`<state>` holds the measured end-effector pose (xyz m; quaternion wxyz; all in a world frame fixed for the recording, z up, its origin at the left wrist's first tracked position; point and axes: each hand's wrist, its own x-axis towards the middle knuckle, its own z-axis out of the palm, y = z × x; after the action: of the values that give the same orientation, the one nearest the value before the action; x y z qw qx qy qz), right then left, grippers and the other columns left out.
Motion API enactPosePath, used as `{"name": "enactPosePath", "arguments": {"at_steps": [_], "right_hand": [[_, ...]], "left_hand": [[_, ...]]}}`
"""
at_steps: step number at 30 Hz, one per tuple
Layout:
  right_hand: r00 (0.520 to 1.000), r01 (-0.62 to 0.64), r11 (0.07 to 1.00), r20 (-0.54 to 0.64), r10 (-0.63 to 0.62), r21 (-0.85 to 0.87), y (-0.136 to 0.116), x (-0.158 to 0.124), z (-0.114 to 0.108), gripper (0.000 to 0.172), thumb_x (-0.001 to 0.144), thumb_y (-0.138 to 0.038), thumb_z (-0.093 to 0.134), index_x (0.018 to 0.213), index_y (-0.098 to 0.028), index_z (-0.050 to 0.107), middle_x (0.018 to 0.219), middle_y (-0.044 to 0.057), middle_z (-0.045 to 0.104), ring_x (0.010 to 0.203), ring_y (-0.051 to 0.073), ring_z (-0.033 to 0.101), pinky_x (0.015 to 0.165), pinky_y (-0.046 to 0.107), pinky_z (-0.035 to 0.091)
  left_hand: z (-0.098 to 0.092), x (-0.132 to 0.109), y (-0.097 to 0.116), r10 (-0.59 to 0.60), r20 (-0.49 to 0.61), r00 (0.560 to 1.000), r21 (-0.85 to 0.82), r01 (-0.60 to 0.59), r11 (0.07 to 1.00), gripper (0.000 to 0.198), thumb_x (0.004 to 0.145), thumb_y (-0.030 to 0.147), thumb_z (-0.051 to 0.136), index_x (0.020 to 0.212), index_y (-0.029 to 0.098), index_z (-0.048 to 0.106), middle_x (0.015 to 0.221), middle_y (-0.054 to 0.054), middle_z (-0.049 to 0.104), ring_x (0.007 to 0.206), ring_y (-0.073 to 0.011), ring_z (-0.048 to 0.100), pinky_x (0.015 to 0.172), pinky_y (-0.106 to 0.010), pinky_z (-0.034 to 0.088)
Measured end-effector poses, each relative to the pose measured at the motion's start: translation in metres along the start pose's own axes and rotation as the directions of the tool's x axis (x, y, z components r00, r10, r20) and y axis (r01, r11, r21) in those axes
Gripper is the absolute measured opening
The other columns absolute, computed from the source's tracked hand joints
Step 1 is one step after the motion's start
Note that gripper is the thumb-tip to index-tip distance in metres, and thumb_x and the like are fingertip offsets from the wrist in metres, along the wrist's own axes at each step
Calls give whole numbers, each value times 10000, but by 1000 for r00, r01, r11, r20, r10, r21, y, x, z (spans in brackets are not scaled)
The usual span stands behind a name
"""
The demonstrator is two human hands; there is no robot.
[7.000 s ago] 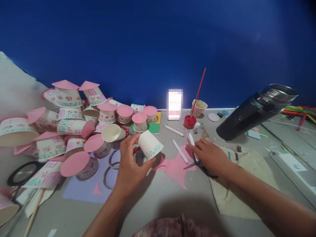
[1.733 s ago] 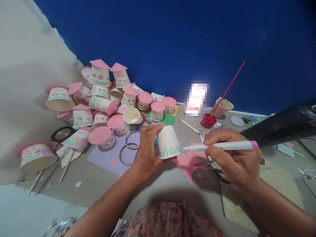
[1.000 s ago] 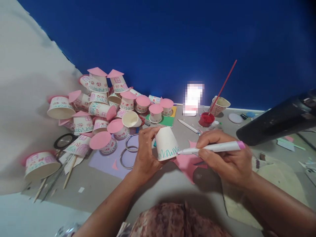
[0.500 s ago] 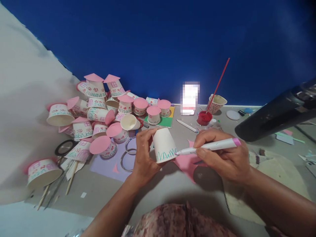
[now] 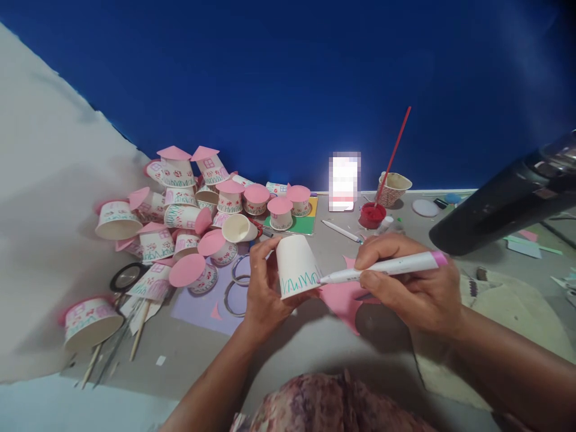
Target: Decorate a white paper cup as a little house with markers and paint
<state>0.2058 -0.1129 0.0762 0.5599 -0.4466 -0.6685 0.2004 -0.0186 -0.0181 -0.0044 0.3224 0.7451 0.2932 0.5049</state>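
An upside-down white paper cup (image 5: 297, 258) with green zigzag grass drawn along its rim is gripped by my left hand (image 5: 265, 288), fingers closed round its left side. My right hand (image 5: 409, 288) pinches a white marker pen (image 5: 387, 267) with a pink end. The marker's tip touches the cup's right side near the rim, at the green strokes. Below and behind the marker lies a cut piece of pink paper (image 5: 342, 303). To the left stands a heap of decorated paper cups (image 5: 182, 213) with pink cone roofs, drawn windows, flowers and grass.
A second white pen (image 5: 341, 230) lies behind my hands. Further back are a bright phone (image 5: 344, 183), a red paint pot (image 5: 372, 216) with a stick, and a patterned cup (image 5: 395, 189). A black cylinder (image 5: 490, 204) leans at right. Tape rolls (image 5: 234, 298) rest on purple paper (image 5: 198, 312).
The view has shifted slightly, moving the heap of cups a little right and down. The cup has turned slightly in my left hand; the marker tip stays at its rim.
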Motion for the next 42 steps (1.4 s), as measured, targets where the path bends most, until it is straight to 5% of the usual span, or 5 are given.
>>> {"name": "enactPosePath", "arguments": {"at_steps": [22,25,29,33,42], "right_hand": [[995,-56,998,-84,58,22,-3,4,2,106,921,-173,673,840,-235,701,676,0,712,480,126,556,434,256,439],[997,-36,999,-71,38,31,-4,4,1,102,927,-174,689,851,-238,712,658,-7,705,466,126,563,426,256,441],[996,-8,1000,-91,9,17,-3,2,0,90,944,-188,706,903,-267,720,652,-21,690,471,142,577,428,273,450],[992,19,1000,-128,-22,-23,-1,-4,1,135,954,-165,694,971,-298,716,687,-22,707,450,148,574,392,287,426],[982,181,984,-54,-181,-3,-12,0,15,220,924,-114,691,1073,-274,714,823,17,788,682,210,758,585,318,607]], "left_hand": [[-2,2,12,-244,-60,968,-269,219,938,1024,486,658,1015,1342,289,593,1323,-97,668,1139,-274,693,925,-387,628],[-4,2,10,-383,55,922,-431,368,824,1059,473,679,1014,1362,274,605,1340,-131,692,1209,-332,687,959,-438,616],[-4,-1,13,-488,339,804,-642,577,505,1089,569,880,844,1434,267,596,1338,-169,733,1229,-403,713,1045,-570,576],[4,-7,19,-523,457,719,-699,654,289,1085,568,925,790,1418,267,642,1224,-131,795,1085,-370,770,1006,-561,604],[19,-13,20,-492,490,720,-672,671,312,971,551,898,836,1290,276,733,1194,-85,810,1241,-410,733,1032,-522,627]]}}
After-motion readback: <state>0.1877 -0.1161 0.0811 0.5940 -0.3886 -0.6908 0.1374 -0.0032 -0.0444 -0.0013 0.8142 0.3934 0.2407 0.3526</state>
